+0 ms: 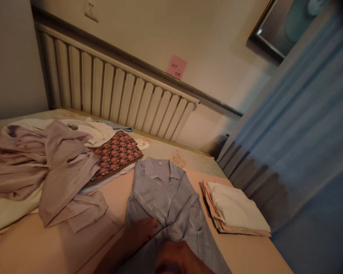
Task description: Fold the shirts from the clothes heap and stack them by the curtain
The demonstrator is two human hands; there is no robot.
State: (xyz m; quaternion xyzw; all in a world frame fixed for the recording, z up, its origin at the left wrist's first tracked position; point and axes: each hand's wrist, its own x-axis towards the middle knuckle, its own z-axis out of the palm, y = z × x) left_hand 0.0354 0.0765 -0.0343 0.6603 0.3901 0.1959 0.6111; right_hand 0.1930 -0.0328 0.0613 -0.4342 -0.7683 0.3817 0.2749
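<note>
Bare grips [143, 230] [177, 254]; bare forearms [114, 249]

No text legible. Pink note [176, 67] above the right part of the radiator [117, 93]: two short handwritten lines, too blurred to read with certainty. Collar label [160, 163] of the grey shirt [148, 190], in front of the radiator: marking too small to read

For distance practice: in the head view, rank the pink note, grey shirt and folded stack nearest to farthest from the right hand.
1. Grey shirt, at the right hand.
2. Folded stack, on the right.
3. Pink note, on the wall.
</note>
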